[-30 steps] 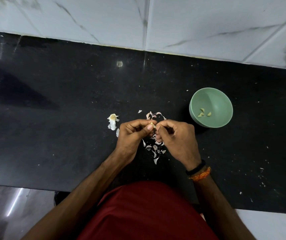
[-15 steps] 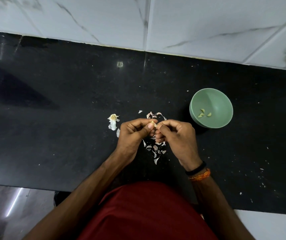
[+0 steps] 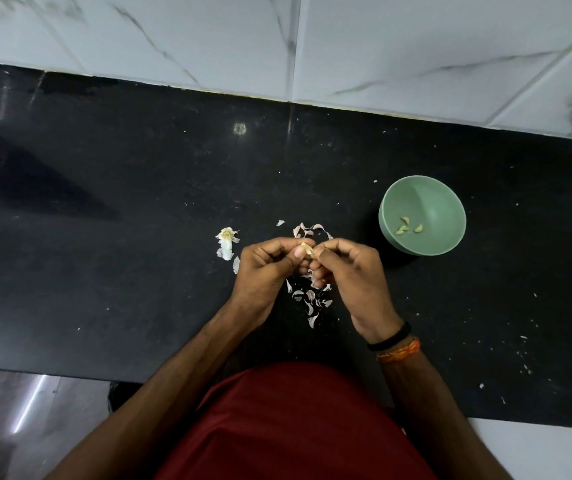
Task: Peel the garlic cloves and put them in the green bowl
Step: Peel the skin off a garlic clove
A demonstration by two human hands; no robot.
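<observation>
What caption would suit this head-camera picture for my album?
Both hands, left and right, peel a garlic clove above scattered skins, green bowl nearby.

garlic clove (image 3: 306, 248) more exposed, right hand (image 3: 350, 275) fingers shifted

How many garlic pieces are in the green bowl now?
3. All lie near the bottom of the green bowl: one peeled clove, one just below it, one to the right. None look hidden.

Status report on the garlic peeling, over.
Left hand and right hand both pinch one garlic clove. Three peeled cloves in green bowl. Path to bowl clear; peels below hands.
</observation>
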